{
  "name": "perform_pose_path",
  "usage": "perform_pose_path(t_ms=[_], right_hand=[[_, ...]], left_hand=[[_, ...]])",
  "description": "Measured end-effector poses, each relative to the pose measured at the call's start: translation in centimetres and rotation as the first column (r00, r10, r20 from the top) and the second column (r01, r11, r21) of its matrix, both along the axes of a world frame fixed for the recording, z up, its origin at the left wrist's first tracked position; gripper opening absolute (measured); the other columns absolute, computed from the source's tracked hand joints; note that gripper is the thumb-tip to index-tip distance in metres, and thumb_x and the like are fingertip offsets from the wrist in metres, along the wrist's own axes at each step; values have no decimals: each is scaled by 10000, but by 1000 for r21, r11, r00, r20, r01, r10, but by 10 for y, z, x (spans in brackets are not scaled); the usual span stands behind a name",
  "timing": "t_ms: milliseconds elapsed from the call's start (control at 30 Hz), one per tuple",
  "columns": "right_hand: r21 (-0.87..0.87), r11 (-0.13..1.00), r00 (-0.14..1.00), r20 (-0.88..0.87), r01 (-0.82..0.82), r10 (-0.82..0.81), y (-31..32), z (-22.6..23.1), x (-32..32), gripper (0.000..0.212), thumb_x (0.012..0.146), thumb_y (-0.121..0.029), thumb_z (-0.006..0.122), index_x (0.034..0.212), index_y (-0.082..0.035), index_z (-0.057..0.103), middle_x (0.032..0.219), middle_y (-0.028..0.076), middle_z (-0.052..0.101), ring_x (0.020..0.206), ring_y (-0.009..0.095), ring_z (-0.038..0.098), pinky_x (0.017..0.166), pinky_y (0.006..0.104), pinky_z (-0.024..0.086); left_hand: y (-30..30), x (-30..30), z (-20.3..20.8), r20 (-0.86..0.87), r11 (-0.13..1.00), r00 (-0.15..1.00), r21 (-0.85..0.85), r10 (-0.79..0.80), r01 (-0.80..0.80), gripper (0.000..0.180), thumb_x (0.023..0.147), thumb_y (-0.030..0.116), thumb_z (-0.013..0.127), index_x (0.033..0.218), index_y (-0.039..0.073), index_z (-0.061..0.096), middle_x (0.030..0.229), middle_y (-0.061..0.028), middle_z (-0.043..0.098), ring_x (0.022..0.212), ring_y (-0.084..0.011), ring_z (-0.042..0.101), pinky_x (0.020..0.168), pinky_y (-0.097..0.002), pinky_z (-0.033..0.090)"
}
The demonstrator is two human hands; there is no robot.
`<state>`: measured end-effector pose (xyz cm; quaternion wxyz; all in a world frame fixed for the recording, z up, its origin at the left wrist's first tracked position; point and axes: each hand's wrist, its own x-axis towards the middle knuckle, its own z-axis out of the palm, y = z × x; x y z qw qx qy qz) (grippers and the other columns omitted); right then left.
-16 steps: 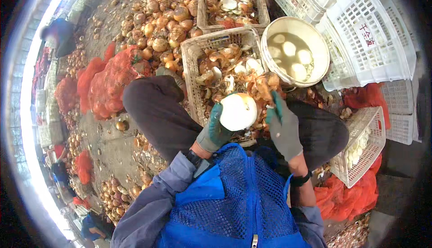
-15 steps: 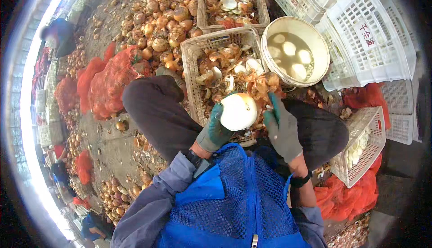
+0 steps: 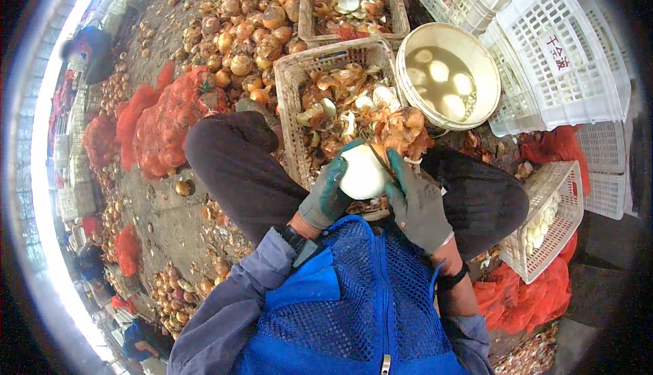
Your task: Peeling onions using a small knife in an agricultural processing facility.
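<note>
A large white onion (image 3: pixel 364 173), mostly bare of skin, is held over the near end of a crate of peelings. My left hand (image 3: pixel 328 195), in a grey-and-green coated glove, wraps round its left side. My right hand (image 3: pixel 420 205), gloved the same way, closes on the right side, with thumb and forefinger against the onion. A thin dark edge shows between the onion and the right forefinger; I cannot make out what it is. Brown onion skins (image 3: pixel 401 127) lie heaped just beyond in the crate (image 3: pixel 288 113).
A white bucket (image 3: pixel 491 106) with peeled onions in cloudy liquid stands at the crate's far right. Behind lies a second peelings crate (image 3: pixel 306 14). Unpeeled onions (image 3: pixel 241 62) and red net bags (image 3: pixel 170 130) spread leftward. White crates (image 3: pixel 558 48) stack at right, near a smaller crate (image 3: pixel 527 259).
My right hand has moved left from beside the onion to touch it. The onion has shifted slightly right and turned in my left hand; its brownish top patch no longer shows.
</note>
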<state>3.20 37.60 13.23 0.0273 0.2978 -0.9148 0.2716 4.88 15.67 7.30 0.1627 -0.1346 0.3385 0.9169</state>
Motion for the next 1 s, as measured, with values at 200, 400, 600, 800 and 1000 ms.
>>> perform_pose_path(t_ms=[200, 400, 600, 800, 1000], right_hand=[[-231, 971, 991, 130, 64, -35, 10, -10, -18, 488, 1021, -143, 666, 1492, -45, 588, 1206, 251, 730, 989, 430, 712, 871, 502, 577], [-261, 959, 991, 102, 113, -89, 10, 4, -15, 572, 1011, -142, 684, 1547, -24, 524, 1197, 270, 726, 1001, 446, 724, 869, 513, 579], [-221, 970, 935, 355, 96, -12, 6, 9, 4, 574, 1023, -133, 651, 1566, -17, 510, 1408, 318, 630, 1270, 448, 638, 1071, 510, 504], [-131, 991, 965, 260, 13, 22, 13, 2, -13, 650, 973, -142, 684, 1582, -40, 478, 1270, 251, 707, 1042, 437, 713, 871, 537, 559], [-174, 983, 947, 322, 58, 1, 28, -15, -23, 371, 1023, -118, 640, 1377, -8, 650, 1238, 269, 702, 987, 424, 723, 842, 524, 572]], left_hand=[[2, -1, -3, -65, 998, 997, -65, -31, 27, 861, 1036, 621, 609, 1633, 44, 384, 1522, -161, 571, 1360, -275, 613, 1151, -429, 509], [3, -3, -8, -78, 998, 995, -43, -57, 54, 867, 1037, 628, 601, 1635, 40, 377, 1525, -162, 570, 1374, -283, 604, 1143, -443, 521], [2, -5, 0, -9, 999, 999, -13, -50, 50, 855, 1038, 601, 622, 1631, 32, 384, 1531, -146, 569, 1371, -282, 605, 1132, -433, 528], [2, -1, -1, 3, 994, 996, -58, -94, 94, 884, 1007, 562, 692, 1632, 22, 378, 1528, -164, 566, 1363, -279, 609, 1119, -428, 539], [1, -2, 4, -33, 979, 986, -129, -161, 155, 962, 952, 650, 703, 1647, 71, 377, 1551, -170, 556, 1384, -318, 603, 1162, -482, 510]])
